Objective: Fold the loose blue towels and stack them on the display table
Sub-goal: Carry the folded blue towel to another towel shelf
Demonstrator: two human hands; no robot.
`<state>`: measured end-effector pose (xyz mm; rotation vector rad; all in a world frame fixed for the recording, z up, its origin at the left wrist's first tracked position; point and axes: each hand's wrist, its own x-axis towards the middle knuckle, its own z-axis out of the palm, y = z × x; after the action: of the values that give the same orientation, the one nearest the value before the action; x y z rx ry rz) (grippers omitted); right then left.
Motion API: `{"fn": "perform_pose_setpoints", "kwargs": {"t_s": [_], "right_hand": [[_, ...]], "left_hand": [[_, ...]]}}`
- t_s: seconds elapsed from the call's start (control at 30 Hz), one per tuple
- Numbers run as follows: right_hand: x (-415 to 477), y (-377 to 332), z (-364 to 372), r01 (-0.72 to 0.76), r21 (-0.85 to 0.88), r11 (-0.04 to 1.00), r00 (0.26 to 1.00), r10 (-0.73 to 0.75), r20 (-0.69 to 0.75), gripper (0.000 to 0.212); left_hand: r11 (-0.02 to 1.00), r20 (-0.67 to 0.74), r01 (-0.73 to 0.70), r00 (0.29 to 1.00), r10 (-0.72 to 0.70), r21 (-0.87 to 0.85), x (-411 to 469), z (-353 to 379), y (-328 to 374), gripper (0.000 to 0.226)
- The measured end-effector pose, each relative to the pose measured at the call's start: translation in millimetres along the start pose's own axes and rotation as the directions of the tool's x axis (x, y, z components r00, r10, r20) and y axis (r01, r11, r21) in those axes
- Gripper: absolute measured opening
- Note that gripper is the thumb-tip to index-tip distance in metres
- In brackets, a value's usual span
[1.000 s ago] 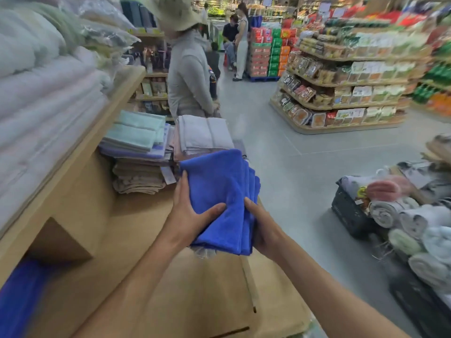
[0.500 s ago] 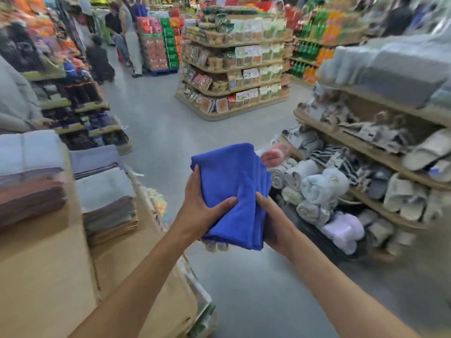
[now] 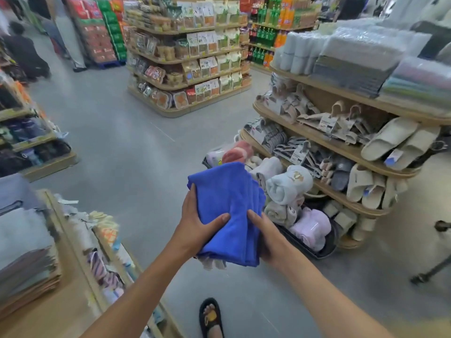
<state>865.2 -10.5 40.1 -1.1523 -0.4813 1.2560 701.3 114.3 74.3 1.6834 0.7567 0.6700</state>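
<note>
Both hands — left point(image 3: 197, 225), right point(image 3: 267, 236) — grip the folded towels point(image 3: 228, 206) between them: soft, light, likely floppy, best held at the near edge.

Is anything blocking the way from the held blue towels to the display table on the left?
Nothing visible does. The left hand and right hand grip the blue towels over the aisle; open space lies toward the display table.
</note>
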Motion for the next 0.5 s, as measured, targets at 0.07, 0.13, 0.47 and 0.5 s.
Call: {"fn": "perform_pose_setpoints", "kwargs": {"t_s": [0.07, 0.13, 0.47, 0.5], "right_hand": [[27.5, -9.3, -7.8, 0.000, -0.013, 1.000, 1.000, 0.000, -0.024, 0.069], [60.3, -20.3, -10.9, -0.017, -0.030, 0.999, 0.999, 0.017, -0.032, 0.071], [234.5, -68.2, -15.6, -0.117, -0.066, 0.991, 0.993, 0.116, -0.016, 0.073], [251.6, -71.1, -15.4, -0.117, -0.070, 0.991, 0.993, 0.116, -0.012, 0.073]], "left_hand": [[1.000, 0.013, 0.004, 1.000, -0.004, -0.021, 31.4, 2.1, -8.0, 0.111], [0.999, 0.016, 0.020, 1.000, -0.020, -0.032, 65.5, -0.6, -16.0, 0.114], [0.996, -0.058, 0.085, 0.995, -0.087, -0.028, 222.0, -34.5, -48.4, 0.119], [0.996, -0.070, 0.091, 0.993, -0.092, -0.023, 236.4, -38.5, -51.4, 0.119]]}}
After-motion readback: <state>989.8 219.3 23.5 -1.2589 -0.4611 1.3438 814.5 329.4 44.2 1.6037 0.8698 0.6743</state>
